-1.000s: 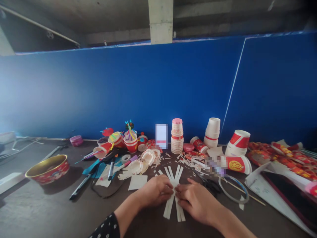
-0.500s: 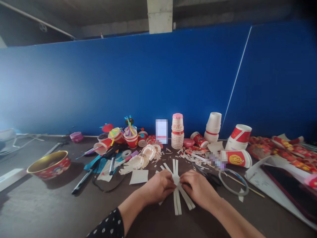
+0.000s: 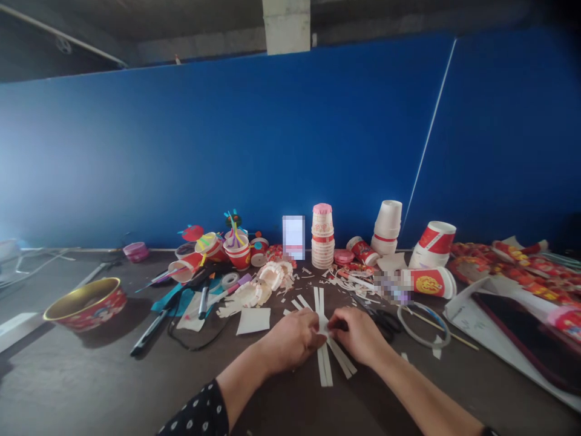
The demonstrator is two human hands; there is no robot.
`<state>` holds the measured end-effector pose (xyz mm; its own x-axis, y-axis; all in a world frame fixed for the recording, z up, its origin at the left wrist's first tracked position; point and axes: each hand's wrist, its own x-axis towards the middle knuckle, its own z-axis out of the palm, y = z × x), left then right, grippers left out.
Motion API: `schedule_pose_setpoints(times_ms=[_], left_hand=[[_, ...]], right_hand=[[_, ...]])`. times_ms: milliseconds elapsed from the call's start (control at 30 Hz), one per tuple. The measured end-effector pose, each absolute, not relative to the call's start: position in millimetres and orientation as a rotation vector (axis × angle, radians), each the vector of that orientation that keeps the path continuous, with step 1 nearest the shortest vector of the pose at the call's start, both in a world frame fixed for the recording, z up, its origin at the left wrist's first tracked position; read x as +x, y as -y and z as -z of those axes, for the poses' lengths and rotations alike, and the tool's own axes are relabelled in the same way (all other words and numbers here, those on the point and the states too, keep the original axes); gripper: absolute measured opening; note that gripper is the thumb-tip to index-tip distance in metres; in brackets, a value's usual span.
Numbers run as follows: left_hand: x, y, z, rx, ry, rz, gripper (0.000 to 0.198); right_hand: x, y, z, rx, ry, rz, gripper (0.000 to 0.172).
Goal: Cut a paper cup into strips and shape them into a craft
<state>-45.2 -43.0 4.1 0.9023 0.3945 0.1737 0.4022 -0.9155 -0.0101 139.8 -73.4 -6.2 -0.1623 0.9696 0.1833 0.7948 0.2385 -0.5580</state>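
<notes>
Several long white paper strips (image 3: 325,363) lie crossed in a star on the dark table (image 3: 91,387). My left hand (image 3: 290,339) and my right hand (image 3: 361,333) meet at the centre of the strips, fingers curled and pinching them where they cross. The crossing point itself is hidden under my fingertips. Strip ends fan out beyond my hands, toward me and away. A pair of black scissors (image 3: 385,318) lies just right of my right hand.
A gold-rimmed red bowl (image 3: 84,306) sits far left. Pens, tape (image 3: 230,280) and decorated cups (image 3: 238,251) crowd the middle left. Stacked paper cups (image 3: 322,239) stand by the blue wall. A wire ring (image 3: 424,318), red-white cups (image 3: 433,281) and red wrappers lie right.
The strips have turned from a steep X into a flatter fan, their near ends swinging right. Both hands moved slightly away from me. The view tilted down a little.
</notes>
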Motion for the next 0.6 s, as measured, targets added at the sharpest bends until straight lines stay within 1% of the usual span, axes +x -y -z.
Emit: schedule_pose_setpoints(times_ms=[233,300,467,600], left_hand=[[-52.3,38.7,-4.1,-3.151,0.636,0.369,0.014],[-52.0,38.8,-4.8,-3.127,0.639,0.338,0.014],[-47.2,41.4,-3.9,-3.010,0.566,0.254,0.022],[-44.7,43.0,-3.0,-2.958,0.525,0.227,0.022]], right_hand=[[140.9,69.9,6.1,-1.633,1.970,-0.599,0.010],[141.3,68.3,6.6,-1.646,1.976,-0.610,0.010],[138.2,66.6,8.2,-1.726,1.980,-0.560,0.010],[137.3,66.0,8.5,-1.755,1.973,-0.552,0.010]])
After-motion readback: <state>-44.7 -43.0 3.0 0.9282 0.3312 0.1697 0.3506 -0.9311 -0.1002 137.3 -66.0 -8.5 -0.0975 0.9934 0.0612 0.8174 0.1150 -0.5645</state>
